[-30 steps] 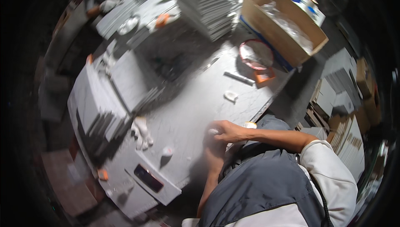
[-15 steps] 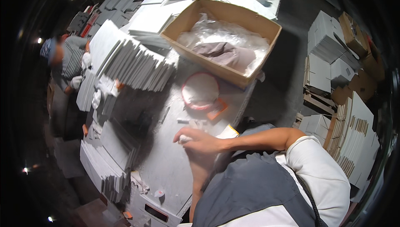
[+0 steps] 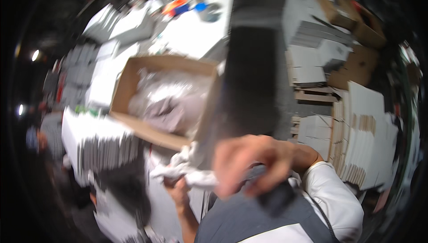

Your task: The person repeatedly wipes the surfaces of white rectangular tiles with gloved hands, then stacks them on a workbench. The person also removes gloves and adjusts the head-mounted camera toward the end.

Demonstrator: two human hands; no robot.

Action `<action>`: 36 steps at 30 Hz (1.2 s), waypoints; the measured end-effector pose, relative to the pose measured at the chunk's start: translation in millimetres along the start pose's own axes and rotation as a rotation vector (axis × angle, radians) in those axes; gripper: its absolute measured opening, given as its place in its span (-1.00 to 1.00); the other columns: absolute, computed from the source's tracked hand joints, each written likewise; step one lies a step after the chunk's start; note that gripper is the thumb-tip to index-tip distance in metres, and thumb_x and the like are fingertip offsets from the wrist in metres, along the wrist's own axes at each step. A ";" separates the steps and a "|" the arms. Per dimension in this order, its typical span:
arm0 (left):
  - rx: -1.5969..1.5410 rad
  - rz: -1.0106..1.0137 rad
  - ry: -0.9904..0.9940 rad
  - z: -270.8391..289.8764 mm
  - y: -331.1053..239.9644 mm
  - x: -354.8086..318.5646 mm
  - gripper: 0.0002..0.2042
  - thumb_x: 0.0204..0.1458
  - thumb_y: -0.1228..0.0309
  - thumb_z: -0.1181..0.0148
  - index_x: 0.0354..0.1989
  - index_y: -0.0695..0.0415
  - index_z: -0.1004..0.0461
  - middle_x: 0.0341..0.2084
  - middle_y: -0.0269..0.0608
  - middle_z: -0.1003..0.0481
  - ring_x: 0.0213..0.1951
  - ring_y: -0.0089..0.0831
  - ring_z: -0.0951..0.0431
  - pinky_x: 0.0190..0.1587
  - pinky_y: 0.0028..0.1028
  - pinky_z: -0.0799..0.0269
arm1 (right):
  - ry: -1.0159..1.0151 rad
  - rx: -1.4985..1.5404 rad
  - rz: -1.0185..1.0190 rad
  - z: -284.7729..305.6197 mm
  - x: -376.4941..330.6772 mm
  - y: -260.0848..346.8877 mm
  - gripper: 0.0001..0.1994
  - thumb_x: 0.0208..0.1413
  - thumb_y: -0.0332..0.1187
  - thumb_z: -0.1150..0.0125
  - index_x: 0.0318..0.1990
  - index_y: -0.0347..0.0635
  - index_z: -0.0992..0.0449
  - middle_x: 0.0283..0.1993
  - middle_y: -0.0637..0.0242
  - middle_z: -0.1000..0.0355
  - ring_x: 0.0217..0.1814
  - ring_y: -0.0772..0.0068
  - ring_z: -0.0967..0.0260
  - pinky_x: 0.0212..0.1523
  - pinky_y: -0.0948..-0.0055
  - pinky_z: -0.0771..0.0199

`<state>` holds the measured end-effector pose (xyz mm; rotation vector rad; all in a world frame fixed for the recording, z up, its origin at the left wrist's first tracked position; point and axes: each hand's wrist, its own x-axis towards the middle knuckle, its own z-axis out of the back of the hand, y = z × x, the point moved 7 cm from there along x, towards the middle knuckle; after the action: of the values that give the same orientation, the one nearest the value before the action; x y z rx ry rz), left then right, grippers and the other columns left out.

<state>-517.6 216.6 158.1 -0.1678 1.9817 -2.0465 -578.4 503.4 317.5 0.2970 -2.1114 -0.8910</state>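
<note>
My left hand (image 3: pixel 178 191) is closed on a crumpled white cloth glove (image 3: pixel 191 175), in front of the near edge of an open cardboard box (image 3: pixel 156 139). The glove reaches right toward my right hand (image 3: pixel 254 162), which is raised close in front of my apron. That hand is smeared by motion, its fingers look bent, and whether it holds the end of the glove is unclear. Clear plastic wrap (image 3: pixel 171 84) and a mauve-grey cloth (image 3: pixel 165 113) lie inside the box.
Stacked white slabs (image 3: pixel 107 147) stand left of the box. Beyond it, a white table (image 3: pixel 191 33) bears a blue-topped cup (image 3: pixel 203 11) and small coloured items. Flat white cartons (image 3: pixel 365 131) and cardboard boxes (image 3: pixel 336 6) line the right side. Another person (image 3: pixel 49 131) is at far left.
My view has swung right, so the box appears lower and farther left. My hands, together over the table before, are now apart, with the white glove stretched out from my left hand.
</note>
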 end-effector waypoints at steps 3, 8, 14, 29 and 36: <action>-0.011 0.030 0.165 -35.0 -10.2 24.1 -0.33 -0.08 0.35 -0.27 0.27 0.32 -0.27 -0.01 -0.11 -0.47 -0.05 -0.36 -0.50 0.01 -0.36 -0.45 | 0.040 -0.003 0.345 -10.1 -22.9 99.8 -0.76 0.17 -0.40 -0.32 -0.01 -0.14 -0.64 -0.28 0.24 -0.52 -0.40 0.37 -0.44 -0.43 0.40 -0.36; 0.044 -0.162 0.389 -84.1 15.2 54.9 -0.34 -0.05 0.44 -0.26 0.28 0.34 -0.24 0.06 -0.06 -0.42 0.01 -0.30 -0.48 0.12 -0.33 -0.39 | 0.124 -0.090 0.550 -47.6 -52.2 166.6 -0.82 0.25 -0.38 -0.26 -0.02 -0.03 -0.64 -0.44 0.44 -0.43 -0.59 0.54 -0.34 -0.65 0.54 -0.19; 0.163 -0.161 0.359 -81.7 30.1 109.2 -0.28 -0.01 0.38 -0.30 0.35 0.32 -0.17 0.10 -0.03 -0.40 0.04 -0.27 -0.47 0.17 -0.28 -0.37 | 0.173 -0.254 0.561 -68.0 -65.4 189.1 -0.81 0.28 -0.32 -0.20 0.01 0.01 -0.62 -0.41 0.48 -0.40 -0.56 0.56 -0.36 -0.63 0.54 -0.19; -0.103 -0.083 0.390 -113.6 -44.1 216.8 -0.19 0.07 0.36 -0.24 0.47 0.27 0.03 0.15 0.02 -0.36 0.11 -0.22 -0.45 0.22 -0.29 -0.32 | 0.172 -0.292 0.503 -47.1 -118.4 176.3 -0.81 0.20 -0.29 -0.31 -0.24 -0.25 -0.60 -0.38 0.17 -0.56 -0.58 0.31 -0.42 -0.62 0.41 -0.20; 0.343 -0.037 0.476 -129.3 -17.0 285.8 -0.38 0.10 0.32 -0.31 0.28 0.38 -0.26 -0.07 -0.12 -0.53 -0.08 -0.43 -0.51 0.00 -0.45 -0.42 | -0.479 0.428 0.589 100.8 -169.5 105.0 -0.88 0.41 -0.28 -0.03 -0.18 -0.08 -0.34 -0.37 0.45 -0.30 -0.58 0.65 -0.23 -0.40 0.52 -0.21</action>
<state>-828.0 259.7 136.0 0.3912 1.8234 -2.5947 -536.0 710.8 246.2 -0.3541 -2.6112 -0.1604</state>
